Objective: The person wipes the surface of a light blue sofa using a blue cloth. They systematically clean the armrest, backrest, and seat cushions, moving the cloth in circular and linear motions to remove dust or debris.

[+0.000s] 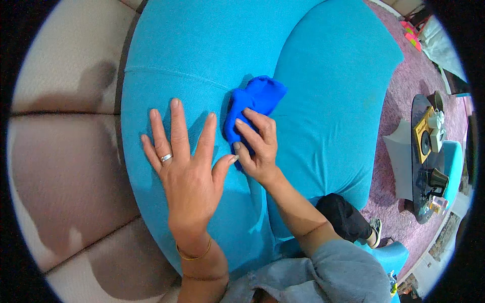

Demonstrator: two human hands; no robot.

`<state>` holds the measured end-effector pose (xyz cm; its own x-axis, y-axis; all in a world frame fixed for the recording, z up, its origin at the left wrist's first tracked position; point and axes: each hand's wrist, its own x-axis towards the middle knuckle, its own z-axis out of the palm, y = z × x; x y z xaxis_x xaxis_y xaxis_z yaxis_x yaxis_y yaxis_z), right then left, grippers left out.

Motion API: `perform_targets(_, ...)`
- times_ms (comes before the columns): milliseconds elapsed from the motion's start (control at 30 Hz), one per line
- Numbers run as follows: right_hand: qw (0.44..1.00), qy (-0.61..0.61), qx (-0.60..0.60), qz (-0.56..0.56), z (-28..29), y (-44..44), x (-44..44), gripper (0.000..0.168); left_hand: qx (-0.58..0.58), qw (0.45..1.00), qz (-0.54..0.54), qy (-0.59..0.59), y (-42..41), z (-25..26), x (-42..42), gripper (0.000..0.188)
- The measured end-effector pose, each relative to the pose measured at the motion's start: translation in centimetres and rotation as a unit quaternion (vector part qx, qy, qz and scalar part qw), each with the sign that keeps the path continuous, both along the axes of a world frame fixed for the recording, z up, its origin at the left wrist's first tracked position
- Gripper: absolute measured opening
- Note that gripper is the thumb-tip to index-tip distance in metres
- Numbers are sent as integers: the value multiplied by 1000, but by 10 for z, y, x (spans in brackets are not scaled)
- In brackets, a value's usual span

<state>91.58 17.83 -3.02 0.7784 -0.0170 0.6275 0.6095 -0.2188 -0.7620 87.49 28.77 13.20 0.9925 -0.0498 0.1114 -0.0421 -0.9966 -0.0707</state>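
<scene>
Spread wide, my left hand [191, 174] rests palm down on the backrest of a turquoise fabric sofa [182, 45]. It wears a silver-coloured ring and holds nothing. Beside it, my right hand [259, 146] grips a bright blue cloth [261, 92] and presses it to the backrest, close to the seam with the seat cushion [333, 98]. The cloth is bunched under my fingers, and its loose end sticks out past them. The tip of my left thumb comes very near my right thumb.
A beige panelled wall [64, 159] stands behind the sofa at left. My bent knee [337, 212] is on the sofa side. At right, a dark oval table [420, 189] holds a yellow box and white items, over a pinkish carpet [394, 159].
</scene>
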Motion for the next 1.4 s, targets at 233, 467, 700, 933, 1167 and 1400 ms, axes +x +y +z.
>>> perform_targets(233,960,193,-57,-192,-188,-7,69,36,11,1000,-3,-1,-4,-1,0,63)
perform_targets(467,834,510,201,-64,-211,-18,33,48,15,1000,3,5,-1,0,-3,63)
perform_targets(700,964,255,-1,-80,-177,-16,-36,45,17,1000,-15,-14,-3,-7,-1,63)
perform_targets(933,849,522,-18,-80,-252,-25,-64,50,27,998,-36,-32,-3,-10,1,61)
perform_targets(1167,947,219,76,224,-31,-48,-170,48,20,998,-39,-36,1,-12,-1,60)
perform_targets(1400,934,322,-140,64,-145,-55,-200,50,29,998,-33,-40,2,-12,-3,61)
